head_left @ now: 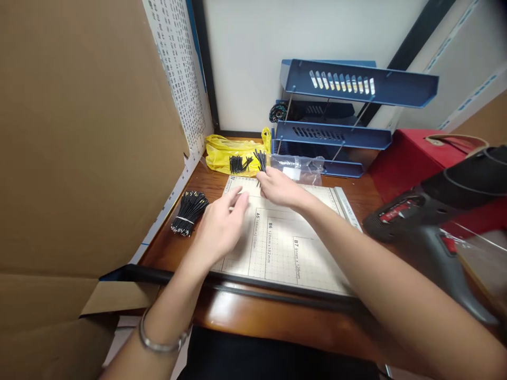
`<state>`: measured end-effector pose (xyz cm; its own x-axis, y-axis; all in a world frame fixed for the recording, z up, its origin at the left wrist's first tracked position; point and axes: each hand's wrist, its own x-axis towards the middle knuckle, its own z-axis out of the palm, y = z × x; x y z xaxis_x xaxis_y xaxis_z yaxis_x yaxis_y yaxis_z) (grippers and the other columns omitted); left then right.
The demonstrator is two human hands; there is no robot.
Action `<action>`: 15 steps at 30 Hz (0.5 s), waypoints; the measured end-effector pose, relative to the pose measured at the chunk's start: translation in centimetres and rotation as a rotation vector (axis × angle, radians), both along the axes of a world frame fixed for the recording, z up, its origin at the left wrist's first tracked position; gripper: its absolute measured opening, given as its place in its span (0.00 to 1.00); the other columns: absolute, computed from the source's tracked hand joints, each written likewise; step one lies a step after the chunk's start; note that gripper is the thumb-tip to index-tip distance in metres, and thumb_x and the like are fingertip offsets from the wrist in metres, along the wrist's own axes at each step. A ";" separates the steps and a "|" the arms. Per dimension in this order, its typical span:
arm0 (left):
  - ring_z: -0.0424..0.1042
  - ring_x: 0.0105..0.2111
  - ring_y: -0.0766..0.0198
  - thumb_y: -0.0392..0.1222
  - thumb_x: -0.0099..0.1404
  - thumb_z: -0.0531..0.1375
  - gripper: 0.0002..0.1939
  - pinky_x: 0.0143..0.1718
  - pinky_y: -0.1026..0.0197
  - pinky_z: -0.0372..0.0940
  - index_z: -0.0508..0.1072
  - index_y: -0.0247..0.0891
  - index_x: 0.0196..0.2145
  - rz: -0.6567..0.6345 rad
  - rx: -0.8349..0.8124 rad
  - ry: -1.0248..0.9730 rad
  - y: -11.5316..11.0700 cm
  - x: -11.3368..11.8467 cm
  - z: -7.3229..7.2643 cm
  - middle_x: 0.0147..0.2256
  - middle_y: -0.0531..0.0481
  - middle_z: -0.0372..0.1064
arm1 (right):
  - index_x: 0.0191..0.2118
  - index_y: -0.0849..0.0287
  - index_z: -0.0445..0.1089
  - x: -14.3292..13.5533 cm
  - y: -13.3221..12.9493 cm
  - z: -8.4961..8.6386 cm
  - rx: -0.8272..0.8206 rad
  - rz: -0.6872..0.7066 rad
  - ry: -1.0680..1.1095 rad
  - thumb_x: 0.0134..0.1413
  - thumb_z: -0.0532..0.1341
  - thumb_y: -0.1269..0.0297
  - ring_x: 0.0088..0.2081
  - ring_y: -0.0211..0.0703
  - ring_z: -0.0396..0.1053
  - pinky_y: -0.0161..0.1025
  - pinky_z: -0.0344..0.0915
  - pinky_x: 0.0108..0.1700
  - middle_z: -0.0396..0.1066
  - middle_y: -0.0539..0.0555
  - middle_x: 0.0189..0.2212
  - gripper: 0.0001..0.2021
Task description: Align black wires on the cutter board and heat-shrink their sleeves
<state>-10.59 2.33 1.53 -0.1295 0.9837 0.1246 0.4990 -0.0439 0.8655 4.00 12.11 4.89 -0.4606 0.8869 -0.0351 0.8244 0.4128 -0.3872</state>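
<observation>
Bunch of black strips (260, 160): slim, short, straight, slightly fanned; upper ends free, above the far edge of the cutting board. Right hand (277, 187): fingers closed on the bunch. Left hand (222, 224): thumb and fingers parted, nothing visible between them, above the board's left part; metal bracelet (160, 347) at the wrist.

Loose black strips (238, 164): small heap, on a yellow bag (217, 153) at the worktop's far left corner. Tied bundle (189, 211): black, tips pale and yellowish, white band; near the left edge.

Worktop (164, 256): reddish-brown, glossy. Cutting board (237, 258): cream, gridded, marked A5, B6, B7; along the near edge. Clear bag (311, 166): crumpled, beyond the board.

Blue rack (336, 134): tiered, slotted, at the far edge. Red box (396, 161) and grey-black power tool (438, 203): right side. White panel (245, 63): black-framed, behind. Cardboard (79, 132): tall, brown, left.
</observation>
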 end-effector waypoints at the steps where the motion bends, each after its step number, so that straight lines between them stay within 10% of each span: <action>1: 0.76 0.52 0.50 0.54 0.73 0.56 0.22 0.55 0.47 0.67 0.79 0.37 0.52 -0.087 -0.023 -0.129 0.8 0.8 0.4 0.51 0.39 0.78 | 0.35 0.60 0.68 0.9 -1.6 -0.1 0.001 -0.001 0.004 0.69 0.44 0.68 0.40 0.46 0.69 0.40 0.65 0.42 0.71 0.62 0.42 0.17; 7: 0.75 0.36 0.61 0.50 0.71 0.60 0.17 0.42 0.59 0.68 0.77 0.33 0.32 -0.404 -0.245 -0.605 2.4 6.3 0.8 0.35 0.44 0.78 | 0.40 0.57 0.64 4.9 -7.8 -2.4 0.077 -0.058 0.130 0.66 0.44 0.70 0.37 0.48 0.69 0.42 0.64 0.40 0.72 0.63 0.44 0.12; 15: 0.69 0.26 0.63 0.46 0.73 0.54 0.19 0.31 0.59 0.62 0.67 0.37 0.24 -0.356 -0.201 -0.259 2.5 10.6 -1.0 0.26 0.47 0.71 | 0.53 0.61 0.69 6.7 -11.0 -1.6 -0.018 -0.415 -0.052 0.70 0.44 0.64 0.39 0.55 0.76 0.42 0.57 0.34 0.77 0.65 0.40 0.19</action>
